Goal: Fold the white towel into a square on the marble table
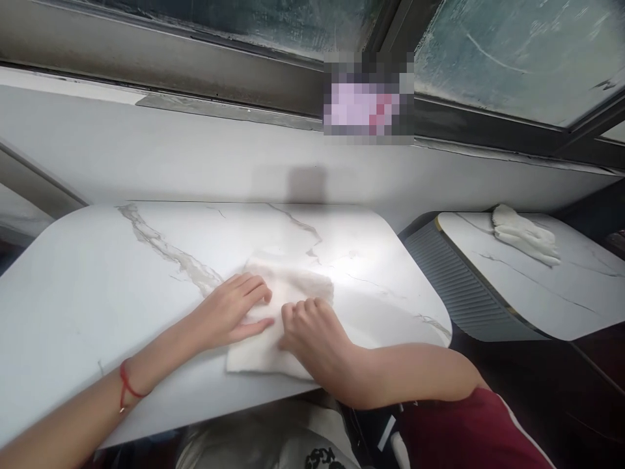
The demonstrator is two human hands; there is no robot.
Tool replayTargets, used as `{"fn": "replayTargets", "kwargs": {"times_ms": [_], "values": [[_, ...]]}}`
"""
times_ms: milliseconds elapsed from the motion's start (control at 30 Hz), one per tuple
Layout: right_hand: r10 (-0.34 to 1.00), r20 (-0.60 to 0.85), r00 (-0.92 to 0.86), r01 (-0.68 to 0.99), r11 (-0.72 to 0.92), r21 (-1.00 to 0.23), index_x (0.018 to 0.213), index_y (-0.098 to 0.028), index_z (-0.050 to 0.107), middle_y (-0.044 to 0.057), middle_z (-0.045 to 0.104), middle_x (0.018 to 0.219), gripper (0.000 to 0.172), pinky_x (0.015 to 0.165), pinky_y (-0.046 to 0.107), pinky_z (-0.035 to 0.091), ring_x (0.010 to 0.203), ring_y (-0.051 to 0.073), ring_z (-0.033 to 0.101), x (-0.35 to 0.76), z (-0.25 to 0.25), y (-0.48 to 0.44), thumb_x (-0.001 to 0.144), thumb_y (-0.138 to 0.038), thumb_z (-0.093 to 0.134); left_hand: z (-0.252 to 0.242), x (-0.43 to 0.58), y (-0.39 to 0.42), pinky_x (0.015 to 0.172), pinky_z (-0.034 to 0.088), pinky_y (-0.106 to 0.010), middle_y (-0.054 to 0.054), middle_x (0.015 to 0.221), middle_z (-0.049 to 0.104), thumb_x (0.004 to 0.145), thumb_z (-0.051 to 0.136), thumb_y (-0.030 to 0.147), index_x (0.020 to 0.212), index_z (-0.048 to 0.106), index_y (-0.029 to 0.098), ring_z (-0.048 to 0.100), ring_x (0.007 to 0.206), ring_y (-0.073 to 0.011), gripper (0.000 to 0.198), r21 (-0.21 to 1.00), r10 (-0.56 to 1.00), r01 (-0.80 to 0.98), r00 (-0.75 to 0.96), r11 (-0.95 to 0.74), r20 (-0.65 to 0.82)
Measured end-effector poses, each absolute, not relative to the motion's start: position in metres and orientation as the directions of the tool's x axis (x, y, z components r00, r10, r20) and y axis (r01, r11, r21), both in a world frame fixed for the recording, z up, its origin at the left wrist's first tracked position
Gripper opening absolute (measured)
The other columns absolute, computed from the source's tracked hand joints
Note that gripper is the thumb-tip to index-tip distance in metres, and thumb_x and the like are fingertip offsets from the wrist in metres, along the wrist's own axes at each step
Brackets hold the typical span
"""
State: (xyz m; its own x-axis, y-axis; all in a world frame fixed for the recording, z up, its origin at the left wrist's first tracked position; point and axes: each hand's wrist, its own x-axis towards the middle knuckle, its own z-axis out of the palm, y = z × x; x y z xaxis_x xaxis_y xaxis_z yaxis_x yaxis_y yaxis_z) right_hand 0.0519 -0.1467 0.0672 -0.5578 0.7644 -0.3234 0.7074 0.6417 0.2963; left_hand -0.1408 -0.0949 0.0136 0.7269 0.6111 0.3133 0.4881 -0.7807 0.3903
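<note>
A white cloth (266,355) lies spread on the white marble-patterned tabletop (161,306), its top edge slightly wavy. Resting on the cloth's left part is my left hand (239,309), its fingers bent and the thumb held apart from them. My right hand (315,335) presses on the right part of the cloth with its fingers curled into a fist. Cloth seems to be gathered under those fingers, though the palm side is hidden. The two hands are close together without touching.
To the right stands a second marble-patterned table (532,293) with a ribbed grey side. Crumpled white knitted fabric, like gloves (525,234), lies on it. Behind the tables runs a white wall (195,153) below dark-framed windows (517,58). A blurred-out patch covers part of the sill.
</note>
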Motion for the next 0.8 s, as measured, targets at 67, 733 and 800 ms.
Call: {"fn": "replayTargets", "kwargs": {"times_ms": [67, 733, 800], "values": [[0.833, -0.241, -0.499, 0.753, 0.554, 0.356, 0.115, -0.008, 0.072, 0.013, 0.072, 0.082, 0.027, 0.064, 0.032, 0.05, 0.073, 0.023, 0.067, 0.059, 0.055, -0.146, 0.097, -0.025, 0.061, 0.009, -0.139, -0.093, 0.081, 0.049, -0.037, -0.006, 0.1, 0.065, 0.102, 0.051, 0.036, 0.103, 0.056, 0.022, 0.061, 0.091, -0.0229, 0.015, 0.338, 0.621, 0.523, 0.698, -0.782, 0.357], [0.974, 0.116, -0.193, 0.966, 0.168, 0.195, 0.16, -0.005, 0.033, 0.034, 0.05, 0.148, 0.058, 0.102, 0.041, 0.043, 0.132, 0.033, 0.053, 0.136, 0.015, 0.005, 0.106, -0.025, 0.025, -0.018, -0.023, 0.054, 0.117, 0.032, -0.048, -0.025, 0.154, 0.049, 0.102, 0.036, 0.031, 0.146, 0.049, 0.005, 0.044, 0.145, -0.0351, 0.053, 0.034, 0.735, 0.762, 0.611, -0.647, 0.295], [0.966, 0.155, -0.205, 0.971, 0.18, 0.16, 0.161, -0.01, 0.034, 0.032, 0.046, 0.153, 0.058, 0.105, 0.042, 0.041, 0.137, 0.034, 0.049, 0.144, 0.006, 0.011, 0.107, -0.026, 0.026, -0.019, -0.02, 0.059, 0.12, 0.028, -0.048, -0.025, 0.158, 0.044, 0.104, 0.034, 0.031, 0.149, 0.046, 0.004, 0.04, 0.149, -0.0342, 0.054, 0.059, 0.74, 0.76, 0.607, -0.647, 0.289]]}}
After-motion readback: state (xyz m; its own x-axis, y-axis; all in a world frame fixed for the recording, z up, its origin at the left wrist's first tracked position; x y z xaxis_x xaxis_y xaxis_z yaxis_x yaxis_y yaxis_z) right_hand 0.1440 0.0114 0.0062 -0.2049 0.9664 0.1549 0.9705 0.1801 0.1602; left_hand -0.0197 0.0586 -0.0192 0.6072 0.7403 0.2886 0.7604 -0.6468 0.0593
